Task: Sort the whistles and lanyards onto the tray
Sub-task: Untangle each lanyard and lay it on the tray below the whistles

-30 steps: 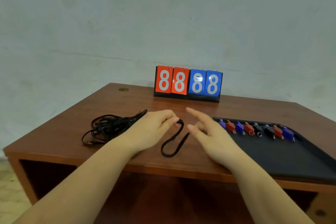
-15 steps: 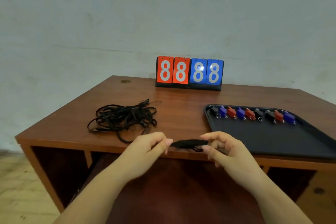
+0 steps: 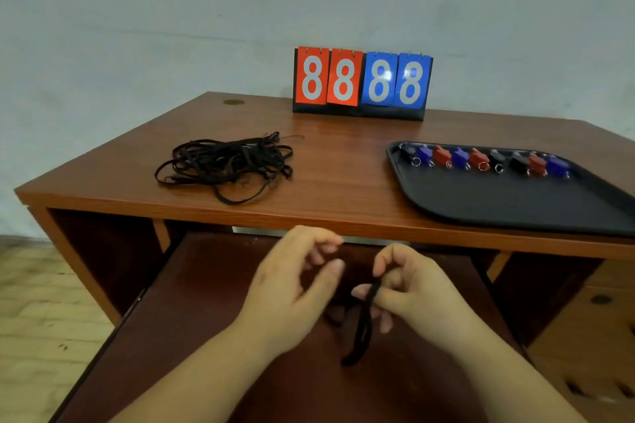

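A black lanyard hangs folded from my right hand, which pinches its top end below the table's front edge. My left hand hovers just left of it with fingers loosely curled and holds nothing. A tangled pile of black lanyards lies on the left of the wooden table. On the right sits a black tray, with a row of red, blue and black whistles along its far edge.
A flip scoreboard showing 8888 stands at the back of the table near the wall. Below the tabletop is a dark pulled-out shelf. Wooden floor shows at the left.
Both hands drew back from the tabletop to below its front edge. The lanyard was stretched between both hands; now my left hand has let go and it dangles from my right.
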